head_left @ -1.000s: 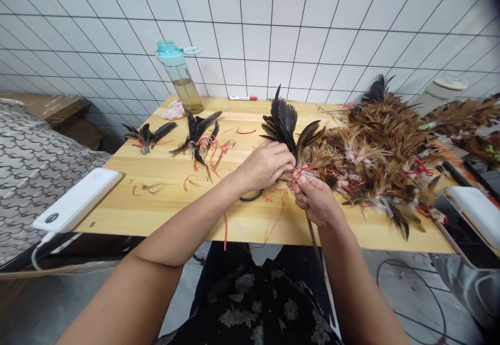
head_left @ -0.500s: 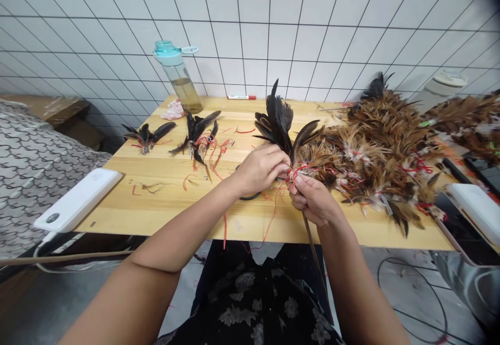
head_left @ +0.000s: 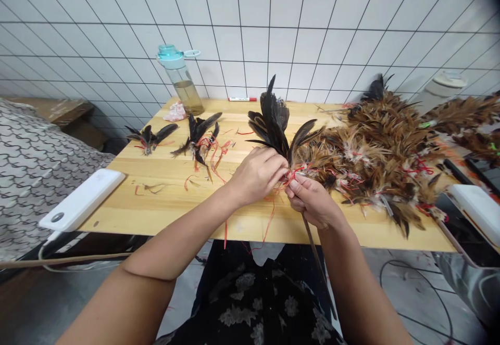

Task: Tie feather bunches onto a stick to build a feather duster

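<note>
My right hand (head_left: 312, 197) is closed around a thin dark stick (head_left: 318, 262) that slants down toward my lap. At the top of the stick, dark feathers (head_left: 273, 121) fan upward, bound at their base with red string (head_left: 297, 170). My left hand (head_left: 262, 174) meets the right one at this binding. Its fingertips are pinched on the red string; the exact grip is partly hidden behind the fingers. A loose red strand hangs below the hands. Brown feather bundles (head_left: 367, 147) lie right beside my right hand.
Two small dark feather bunches, one nearer (head_left: 199, 134) and one farther left (head_left: 150, 138), lie on the wooden table (head_left: 156, 204). Behind them stand a water bottle (head_left: 183, 82) and a red marker (head_left: 242, 99). A white power bank (head_left: 82, 199) and a phone (head_left: 461, 225) flank the table.
My left hand has shifted slightly left and down, its fingers still at the binding. The dark feathers lean a little further left. My right hand keeps its hold.
</note>
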Demonstrator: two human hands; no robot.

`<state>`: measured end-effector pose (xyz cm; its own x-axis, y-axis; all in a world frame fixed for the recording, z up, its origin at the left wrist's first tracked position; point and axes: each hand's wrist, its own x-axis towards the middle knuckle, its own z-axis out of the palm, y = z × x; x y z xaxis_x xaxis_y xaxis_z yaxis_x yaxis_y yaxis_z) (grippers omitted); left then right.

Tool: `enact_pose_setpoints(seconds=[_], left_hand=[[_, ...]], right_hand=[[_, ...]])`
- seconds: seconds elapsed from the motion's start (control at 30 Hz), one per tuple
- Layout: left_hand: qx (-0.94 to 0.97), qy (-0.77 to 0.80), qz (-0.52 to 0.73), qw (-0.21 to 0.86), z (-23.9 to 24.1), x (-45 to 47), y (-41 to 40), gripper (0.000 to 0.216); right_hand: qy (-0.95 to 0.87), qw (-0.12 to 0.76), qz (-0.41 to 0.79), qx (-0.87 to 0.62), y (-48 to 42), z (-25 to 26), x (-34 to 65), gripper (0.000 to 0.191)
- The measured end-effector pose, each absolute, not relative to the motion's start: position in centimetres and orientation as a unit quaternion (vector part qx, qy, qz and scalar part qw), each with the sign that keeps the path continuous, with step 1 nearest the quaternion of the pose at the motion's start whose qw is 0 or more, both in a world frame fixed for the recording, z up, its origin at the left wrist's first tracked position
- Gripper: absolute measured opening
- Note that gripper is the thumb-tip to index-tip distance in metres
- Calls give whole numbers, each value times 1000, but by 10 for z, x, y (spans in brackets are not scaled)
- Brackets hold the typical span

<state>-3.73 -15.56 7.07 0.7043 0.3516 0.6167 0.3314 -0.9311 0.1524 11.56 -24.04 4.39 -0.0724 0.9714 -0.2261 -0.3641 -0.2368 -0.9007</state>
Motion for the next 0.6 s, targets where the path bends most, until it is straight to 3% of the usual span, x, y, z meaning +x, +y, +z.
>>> enact_pose_setpoints(seconds=[0.37, 0.47, 0.53, 0.6], left_hand=[[900, 181, 392, 59, 70, -42, -159, 14], [855, 225, 461, 71, 71, -52, -158, 26], [806, 285, 504, 119, 67, -59, -161, 32], [763, 326, 493, 261, 60, -62, -170, 31]], right_hand=[[-369, 535, 575, -497, -243, 49, 99, 35], [-370, 545, 559, -504, -245, 50, 102, 35], [-370, 547, 550, -511, -246, 51, 104, 35], [-376, 545, 542, -518, -247, 52, 105, 35]])
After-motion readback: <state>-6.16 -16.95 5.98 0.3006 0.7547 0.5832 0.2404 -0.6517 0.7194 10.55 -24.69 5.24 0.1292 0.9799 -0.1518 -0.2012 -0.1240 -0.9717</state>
